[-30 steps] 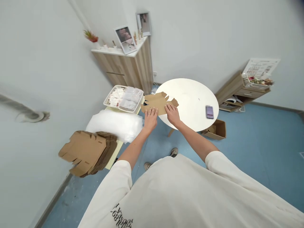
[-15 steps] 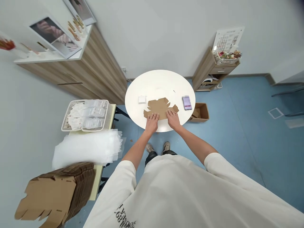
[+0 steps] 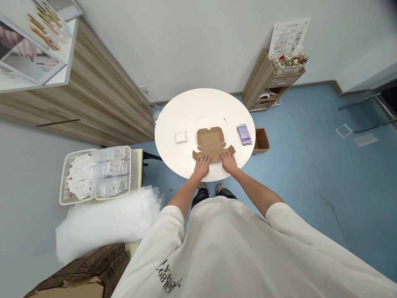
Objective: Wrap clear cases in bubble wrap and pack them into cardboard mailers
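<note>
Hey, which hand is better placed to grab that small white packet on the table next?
Probably the left hand: it's nearer the white packet. The right hand sits farther away, though both touch the cardboard box blank.

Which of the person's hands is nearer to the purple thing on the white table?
Right. The right hand, on the cardboard, is left of the purple thing and closer to the person; the left hand is farther left.

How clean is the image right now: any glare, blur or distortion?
Head view: the white table looks washed out; the cardboard, left hand and right hand look fairly sharp. Same head view: the purple item is pixelated; the tall cabinet leans, probably wide-angle distortion.
</note>
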`<state>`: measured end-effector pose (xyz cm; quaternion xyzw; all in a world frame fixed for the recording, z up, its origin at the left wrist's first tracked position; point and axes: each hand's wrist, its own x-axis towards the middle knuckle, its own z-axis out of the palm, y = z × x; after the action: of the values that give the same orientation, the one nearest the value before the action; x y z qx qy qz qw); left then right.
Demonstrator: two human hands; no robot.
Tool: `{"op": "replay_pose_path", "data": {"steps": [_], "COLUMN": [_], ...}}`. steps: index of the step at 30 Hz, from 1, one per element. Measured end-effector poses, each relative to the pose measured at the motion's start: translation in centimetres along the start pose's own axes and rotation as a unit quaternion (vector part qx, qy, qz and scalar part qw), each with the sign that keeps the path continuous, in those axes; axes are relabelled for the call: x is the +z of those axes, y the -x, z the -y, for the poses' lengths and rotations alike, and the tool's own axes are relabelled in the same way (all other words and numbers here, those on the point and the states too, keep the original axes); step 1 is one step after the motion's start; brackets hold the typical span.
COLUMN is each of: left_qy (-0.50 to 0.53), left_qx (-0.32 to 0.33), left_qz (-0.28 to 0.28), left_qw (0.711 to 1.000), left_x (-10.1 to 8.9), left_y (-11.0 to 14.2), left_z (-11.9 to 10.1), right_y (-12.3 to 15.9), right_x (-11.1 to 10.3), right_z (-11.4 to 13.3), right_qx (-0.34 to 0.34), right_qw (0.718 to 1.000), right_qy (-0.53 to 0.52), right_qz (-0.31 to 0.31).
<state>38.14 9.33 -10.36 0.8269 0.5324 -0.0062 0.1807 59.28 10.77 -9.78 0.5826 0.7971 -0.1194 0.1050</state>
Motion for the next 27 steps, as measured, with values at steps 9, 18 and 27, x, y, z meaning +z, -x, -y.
{"op": "replay_pose_path", "data": {"steps": [9,18,27], "left_qy": [-0.002,-0.013,-0.025], "left_qx": [-0.011,-0.006,-0.021], "left_qz": [0.061,0.105,0.127], "left_qw": [0.998,0.994,0.991], "left_x": [2.1,1.1,-0.7], "left_y": [-1.4,-2.3,-5.1], "left_z": [3.6,4.4,4.2], "right_y": [-2.8,-3.3,-5.6], "right_x": [1.7,1.6,-0.1], "right_z": [0.7,-0.2,-2.2], "right_qx": [-0.001,-0.020,-0.031], "right_qw": [0.994,0.991,0.987], "right_qy": [-0.021,-0.053,-0.075], "right_qz": [0.104,0.118,0.138]}}
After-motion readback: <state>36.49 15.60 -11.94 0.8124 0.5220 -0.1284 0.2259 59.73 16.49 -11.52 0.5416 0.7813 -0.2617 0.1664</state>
